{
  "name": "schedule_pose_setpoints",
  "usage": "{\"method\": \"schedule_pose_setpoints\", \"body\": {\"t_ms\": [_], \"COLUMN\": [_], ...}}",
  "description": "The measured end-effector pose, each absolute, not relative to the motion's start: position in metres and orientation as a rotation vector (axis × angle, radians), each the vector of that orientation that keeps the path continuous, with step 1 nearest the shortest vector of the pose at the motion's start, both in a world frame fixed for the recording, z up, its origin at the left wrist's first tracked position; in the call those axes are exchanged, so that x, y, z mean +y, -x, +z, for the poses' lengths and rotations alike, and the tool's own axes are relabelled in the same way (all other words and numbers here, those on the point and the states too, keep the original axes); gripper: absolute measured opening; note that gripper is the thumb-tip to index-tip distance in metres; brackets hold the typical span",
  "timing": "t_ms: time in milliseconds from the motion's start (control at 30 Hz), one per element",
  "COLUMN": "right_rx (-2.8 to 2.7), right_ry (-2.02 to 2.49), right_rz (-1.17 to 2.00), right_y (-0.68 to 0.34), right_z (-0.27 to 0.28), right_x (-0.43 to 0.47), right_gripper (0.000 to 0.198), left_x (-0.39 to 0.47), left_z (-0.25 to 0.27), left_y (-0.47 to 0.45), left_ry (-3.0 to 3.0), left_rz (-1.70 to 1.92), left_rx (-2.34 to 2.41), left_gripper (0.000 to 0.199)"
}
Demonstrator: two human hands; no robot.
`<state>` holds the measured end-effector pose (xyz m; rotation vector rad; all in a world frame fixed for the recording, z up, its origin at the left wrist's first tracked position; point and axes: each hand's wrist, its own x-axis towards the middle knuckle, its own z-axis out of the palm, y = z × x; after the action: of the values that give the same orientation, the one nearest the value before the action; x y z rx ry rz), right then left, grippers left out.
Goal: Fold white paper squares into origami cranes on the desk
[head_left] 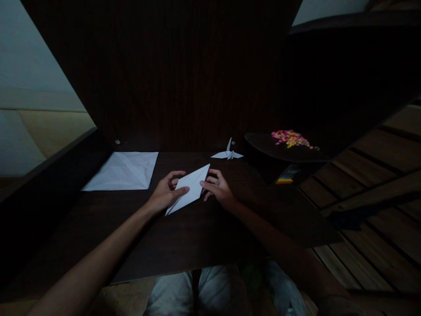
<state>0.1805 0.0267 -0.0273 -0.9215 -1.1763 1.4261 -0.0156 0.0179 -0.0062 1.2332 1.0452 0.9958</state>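
A: Nearest to us, what do we have?

B: Pale trousers (174, 294) below the front edge of a dark desk (184, 245). Two bare forearms reach in over it from either side.

A: And the hands?

B: Apart from each other, with one folded paper (194, 186) between them. The left hand (167, 189) is clamped on its left part, thumb flat on the upper face, fingers curled around behind. The right hand (219, 188) has its thumb on the right edge, fingers bent beside it; in this dim light we cannot tell whether they pinch the paper.

A: How does the paper sit?

B: Over the middle of the desk, white, slanted, one sharp corner pointing up and to the right, another down and to the left.

A: Farther off?

B: To the left we see a creased white sheet (126, 171) lying flat. Beyond the right hand stands a paper bird (229, 154), wings spread, near the back panel (180, 79).

A: On the right?

B: A rounded dark shelf (261, 142) bearing a heap of small pink and yellow pieces (292, 138). We note wooden slats (371, 166) past it, and a pale wall (39, 57) at far left.
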Motion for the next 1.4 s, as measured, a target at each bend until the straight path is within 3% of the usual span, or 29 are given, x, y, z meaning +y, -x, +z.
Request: {"method": "schedule_pose_setpoints", "body": {"t_ms": [200, 500, 733, 1100, 1400], "right_rx": [-1.132, -1.165, -1.135, -1.191, -1.21], "right_ry": [0.975, 0.988, 0.973, 0.941, 0.935], "right_rz": [1.562, 1.435, 1.404, 1.375, 1.379], "right_y": [-0.175, -0.175, -0.179, -0.181, -0.181], "right_z": [-0.03, -0.03, -0.026, -0.029, -0.03], "right_x": [0.026, 0.023, 0.024, 0.024, 0.024], "right_gripper": [0.056, 0.047, 0.045, 0.045, 0.069], "left_x": [0.016, 0.009, 0.013, 0.011, 0.013], "left_z": [-0.017, -0.019, -0.018, -0.015, -0.022], "left_y": [0.009, -0.002, 0.004, 0.004, 0.006], "left_ry": [-1.321, -1.35, -1.211, -1.166, -1.241], "left_rz": [0.988, 1.072, 1.094, 1.104, 1.12], "left_rx": [0.963, 0.916, 0.87, 0.795, 0.807], "left_gripper": [0.058, 0.042, 0.018, 0.017, 0.025]}}
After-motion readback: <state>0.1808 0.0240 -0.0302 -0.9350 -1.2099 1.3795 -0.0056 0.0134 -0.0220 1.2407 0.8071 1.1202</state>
